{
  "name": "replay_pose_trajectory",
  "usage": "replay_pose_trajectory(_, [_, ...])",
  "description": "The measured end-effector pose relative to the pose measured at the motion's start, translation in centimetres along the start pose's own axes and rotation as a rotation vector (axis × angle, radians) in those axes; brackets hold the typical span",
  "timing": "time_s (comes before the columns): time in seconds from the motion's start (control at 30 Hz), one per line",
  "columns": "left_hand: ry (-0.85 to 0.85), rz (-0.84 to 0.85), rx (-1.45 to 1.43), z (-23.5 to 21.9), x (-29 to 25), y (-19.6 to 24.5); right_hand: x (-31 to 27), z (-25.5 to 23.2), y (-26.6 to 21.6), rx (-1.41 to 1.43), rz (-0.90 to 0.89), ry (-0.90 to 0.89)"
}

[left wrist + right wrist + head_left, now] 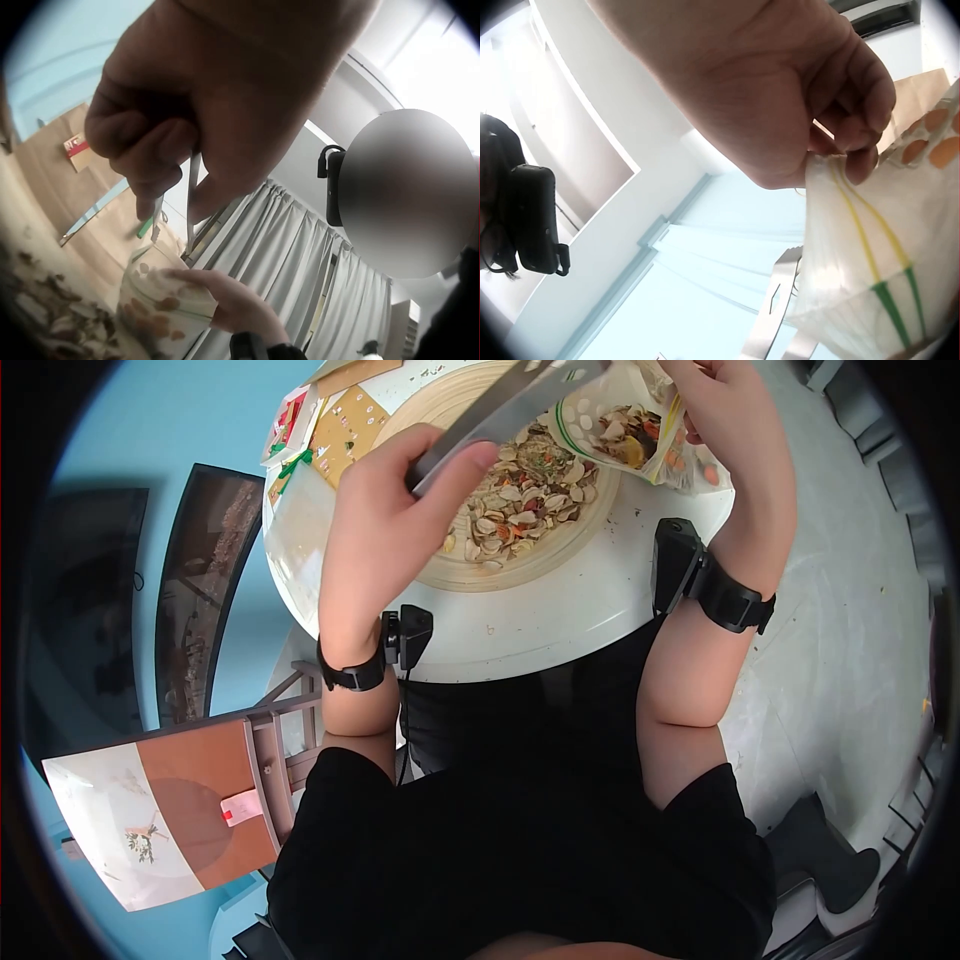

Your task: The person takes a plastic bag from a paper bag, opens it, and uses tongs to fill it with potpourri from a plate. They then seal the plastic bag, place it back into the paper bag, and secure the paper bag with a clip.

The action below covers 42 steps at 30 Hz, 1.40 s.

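Note:
My left hand point(375, 535) grips metal tongs point(500, 418), thumb on one arm and fingers round the other. The tongs' far ends reach toward a clear zip bag point(855, 255) with a yellow and green seal. With bent fingers my right hand point(730, 410) pinches the bag's top edge, and its mouth gapes. Inside lie dried slices and flakes point(632, 436), some dark, one yellow; orange dots are printed on the bag. Under the tongs a round wooden tray point(490, 576) bears a heap of pale dried flakes point(525, 510) with red and green bits.
The tray stands on a round white table point(540, 622) with crumbs scattered on it. At its far left are a gold patterned sheet point(350, 422), a red and white box point(290, 422) and a green ribbon point(293, 468). A chair point(268, 750) stands at the left.

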<state>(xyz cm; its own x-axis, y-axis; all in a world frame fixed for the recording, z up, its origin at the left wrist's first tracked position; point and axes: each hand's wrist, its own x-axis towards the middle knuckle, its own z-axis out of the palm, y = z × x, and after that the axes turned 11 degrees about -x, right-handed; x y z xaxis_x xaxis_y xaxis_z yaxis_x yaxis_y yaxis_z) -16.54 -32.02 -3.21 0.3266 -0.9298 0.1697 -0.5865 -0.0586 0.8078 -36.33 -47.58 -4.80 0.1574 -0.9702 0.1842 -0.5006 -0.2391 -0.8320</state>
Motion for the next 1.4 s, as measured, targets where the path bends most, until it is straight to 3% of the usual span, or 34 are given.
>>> replay_pose_trajectory(0.17, [0.02,-0.142,0.019,-1.7,0.8,-3.9,0.9,-0.5,2.6,0.074,-0.018,0.114])
replay_pose_trajectory(0.33, [-0.095,-0.223,0.203,-1.1,2.6,-9.0,0.7,-1.3,2.7,0.06,0.009,0.112])
replay_pose_trajectory(0.57, [-0.246,-0.369,0.008,0.5,2.7,-7.1,0.7,-1.0,1.0,0.024,0.106,0.096])
replay_pose_trajectory(0.67, [-0.294,-0.358,-0.023,0.8,2.7,-7.1,0.3,-0.8,1.8,0.042,-0.003,0.111])
replay_pose_trajectory(0.87, [-0.259,-0.119,0.153,2.1,1.5,-5.5,0.3,-1.0,2.1,0.045,-0.04,0.11])
replay_pose_trajectory(1.03, [-0.271,-0.122,0.234,2.2,0.2,-5.0,0.1,-0.4,2.1,0.019,-0.047,0.154])
replay_pose_trajectory(1.3, [-0.246,-0.139,0.213,1.5,-1.2,-5.9,0.5,-0.6,2.2,0.09,-0.032,0.081])
replay_pose_trajectory(1.4, [-0.237,-0.132,0.197,1.4,-1.4,-6.1,0.6,-0.5,0.9,0.051,0.084,0.058])
